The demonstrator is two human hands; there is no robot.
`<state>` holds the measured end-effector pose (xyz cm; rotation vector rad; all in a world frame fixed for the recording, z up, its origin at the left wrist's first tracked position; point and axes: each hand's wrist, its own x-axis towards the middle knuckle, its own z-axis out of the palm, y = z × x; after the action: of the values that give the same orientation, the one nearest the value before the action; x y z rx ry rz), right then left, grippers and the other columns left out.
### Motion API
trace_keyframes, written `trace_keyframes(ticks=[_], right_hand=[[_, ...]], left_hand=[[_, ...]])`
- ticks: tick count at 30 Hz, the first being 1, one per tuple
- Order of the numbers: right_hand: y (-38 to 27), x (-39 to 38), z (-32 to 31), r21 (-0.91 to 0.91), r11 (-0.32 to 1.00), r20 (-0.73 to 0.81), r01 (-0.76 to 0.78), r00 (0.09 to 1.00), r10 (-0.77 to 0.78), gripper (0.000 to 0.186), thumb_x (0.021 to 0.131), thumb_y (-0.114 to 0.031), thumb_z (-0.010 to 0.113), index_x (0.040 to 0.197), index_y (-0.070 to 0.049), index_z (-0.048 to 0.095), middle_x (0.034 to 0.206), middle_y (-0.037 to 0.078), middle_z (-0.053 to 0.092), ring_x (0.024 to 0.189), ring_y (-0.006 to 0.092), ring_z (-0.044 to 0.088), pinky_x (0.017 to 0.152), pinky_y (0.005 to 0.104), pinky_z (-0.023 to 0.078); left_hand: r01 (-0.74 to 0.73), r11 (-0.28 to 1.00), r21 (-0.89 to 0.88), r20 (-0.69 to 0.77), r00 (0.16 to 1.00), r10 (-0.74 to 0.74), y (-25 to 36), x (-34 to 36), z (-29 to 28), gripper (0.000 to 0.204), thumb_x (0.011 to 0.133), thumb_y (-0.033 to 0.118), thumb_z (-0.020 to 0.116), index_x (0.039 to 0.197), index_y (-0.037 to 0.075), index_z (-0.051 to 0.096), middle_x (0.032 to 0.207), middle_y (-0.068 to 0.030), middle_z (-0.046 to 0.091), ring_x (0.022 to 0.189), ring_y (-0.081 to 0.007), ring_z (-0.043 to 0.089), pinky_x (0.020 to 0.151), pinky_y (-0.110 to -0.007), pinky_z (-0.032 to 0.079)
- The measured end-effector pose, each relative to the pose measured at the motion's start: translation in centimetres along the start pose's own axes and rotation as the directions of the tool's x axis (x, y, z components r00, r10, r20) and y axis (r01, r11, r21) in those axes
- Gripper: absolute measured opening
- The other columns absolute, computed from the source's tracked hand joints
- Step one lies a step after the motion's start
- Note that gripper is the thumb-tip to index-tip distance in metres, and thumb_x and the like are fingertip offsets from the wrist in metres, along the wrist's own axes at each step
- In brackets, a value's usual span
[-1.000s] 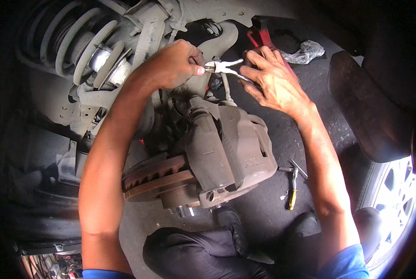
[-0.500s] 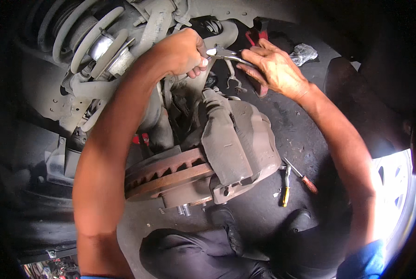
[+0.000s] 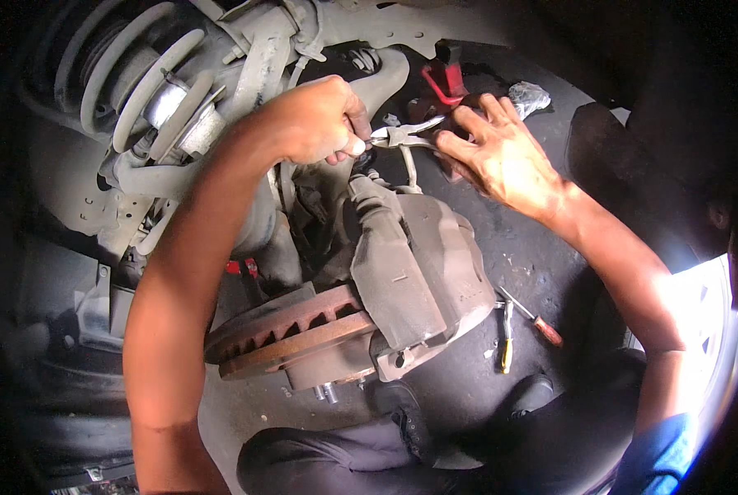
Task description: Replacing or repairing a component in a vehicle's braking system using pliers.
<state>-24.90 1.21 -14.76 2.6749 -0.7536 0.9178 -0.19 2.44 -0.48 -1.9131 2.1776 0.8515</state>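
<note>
Overhead of a brake caliper (image 3: 443, 256), the right hand (image 3: 501, 157) has its grip closed around a pair of metal pliers (image 3: 399, 137), whose two handles stand spread apart. At the pliers' nose, the left hand (image 3: 324, 120) has its grip drawn together, thumb against fingers; whether anything small is pinched there cannot be told. The pliers lie level between the hands, above the caliper's upper edge and the bracket (image 3: 410, 169) behind it.

As for writing, a pale body panel (image 3: 101, 219) at the left bears dark stamped characters, and the caliper's face carries a short raised bar. Any marking on the pliers is too small to make out.

The caliper straddles a rusty vented disc (image 3: 291, 334), with wheel studs (image 3: 326, 393) below the disc's lower edge. On the floor (image 3: 460, 392), beyond the caliper's right edge, a yellow-handled tool (image 3: 507, 353) lies beside a screwdriver (image 3: 542, 328) with a reddish handle. Crumpled clear plastic (image 3: 530, 97) sits past the right hand, near a red metal piece (image 3: 445, 84). A coil spring (image 3: 156, 92) rises at upper left.
</note>
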Motion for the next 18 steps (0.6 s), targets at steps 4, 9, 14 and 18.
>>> trace_keyframes(ticks=[4, 9, 14, 18], right_hand=[[0.3, 0.4, -0.2, -0.061, 0.997, -0.058, 0.052, 0.997, -0.056, 0.019, 0.093, -0.027, 0.070, 0.108, -0.016, 0.066, 0.109, 0.011, 0.061, 0.107, 0.0332, 0.058, 0.090, 0.0478, 0.047], [0.0, 0.1, 1.2, -0.053, 0.997, -0.147, 0.048, 0.988, -0.055, 0.020, 0.091, -0.027, 0.070, 0.108, -0.017, 0.067, 0.109, 0.010, 0.060, 0.107, 0.0325, 0.057, 0.090, 0.0489, 0.046], [0.2, -0.2, 0.9, -0.054, 0.998, -0.086, 0.038, 0.995, -0.042, 0.021, 0.091, -0.027, 0.069, 0.110, -0.018, 0.067, 0.109, 0.009, 0.060, 0.108, 0.0314, 0.056, 0.090, 0.0487, 0.045], [0.2, 0.0, 0.2, -0.074, 0.996, -0.059, 0.057, 0.996, -0.062, 0.022, 0.092, -0.027, 0.066, 0.112, -0.018, 0.067, 0.109, 0.008, 0.060, 0.109, 0.0298, 0.055, 0.092, 0.0466, 0.044]], left_hand=[[0.015, 0.999, 0.034, -0.042, 0.999, -0.013, 0.0, -0.3, -0.3, 0.026, 0.090, -0.001, 0.067, 0.113, -0.012, 0.071, 0.088, -0.0137, 0.072, 0.074, -0.0168, 0.068, 0.069, -0.031, 0.057], [-0.002, 0.999, 0.044, -0.018, 1.000, 0.003, 0.0, -0.5, -0.5, 0.026, 0.089, 0.001, 0.069, 0.112, -0.012, 0.071, 0.089, -0.0143, 0.073, 0.075, -0.0171, 0.069, 0.069, -0.032, 0.057], [-0.011, 0.998, 0.061, -0.006, 1.000, 0.012, 0.1, -0.6, -0.4, 0.028, 0.087, 0.002, 0.071, 0.111, -0.012, 0.071, 0.089, -0.0143, 0.074, 0.075, -0.0173, 0.069, 0.069, -0.032, 0.056], [0.009, 0.999, 0.047, -0.018, 1.000, -0.008, 0.0, -0.6, -0.3, 0.030, 0.086, 0.003, 0.073, 0.111, -0.013, 0.071, 0.090, -0.0153, 0.074, 0.074, -0.0177, 0.069, 0.069, -0.032, 0.057]])
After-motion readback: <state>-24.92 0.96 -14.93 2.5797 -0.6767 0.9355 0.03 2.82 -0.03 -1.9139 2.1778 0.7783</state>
